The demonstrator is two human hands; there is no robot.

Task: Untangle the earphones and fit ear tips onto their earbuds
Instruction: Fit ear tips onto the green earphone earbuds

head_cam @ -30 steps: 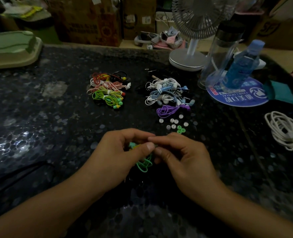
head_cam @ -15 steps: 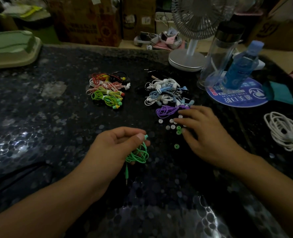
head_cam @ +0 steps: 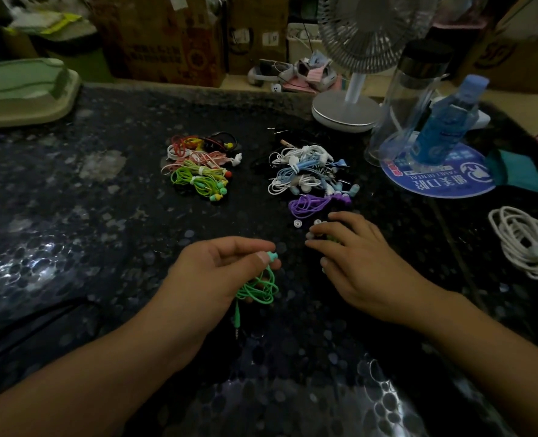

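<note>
**Green earphones in my left hand, right hand down among the ear tips**

My left hand point(head_cam: 217, 272) holds the green earphones point(head_cam: 258, 290) near the middle of the desk point(head_cam: 72, 216), toward its near edge. Thumb and forefinger pinch one mint earbud point(head_cam: 272, 256) at the top of the bundle, while the cord hangs in loose loops under the palm and the plug point(head_cam: 237, 323) dangles below, pointing at the near edge.

My right hand point(head_cam: 362, 263) lies just beside it, palm down, fingers spread low and reaching toward the far edge over the loose ear tips point(head_cam: 298, 223). The fingertips cover most of them; whether one is actually pinched I cannot tell, since the fingers hide it. Two white tips show just past the fingertips.

Right behind those tips sits a purple earphone coil point(head_cam: 308, 205), and touching it on the far side a tangle of white and blue earphones point(head_cam: 305, 171). Well apart to the left of that lies a second pile of bundled earphones point(head_cam: 199, 167) in green, pink, red and yellow.

Along the far edge stands a fan point(head_cam: 349, 111). Next to it, a clear tumbler point(head_cam: 409, 96) and a blue bottle point(head_cam: 444, 121) stand on or by a round blue mat point(head_cam: 434, 184). A coiled white cable point(head_cam: 523, 241) lies at the right edge, and a pale green tray point(head_cam: 18, 93) sits at the far-left corner.
</note>
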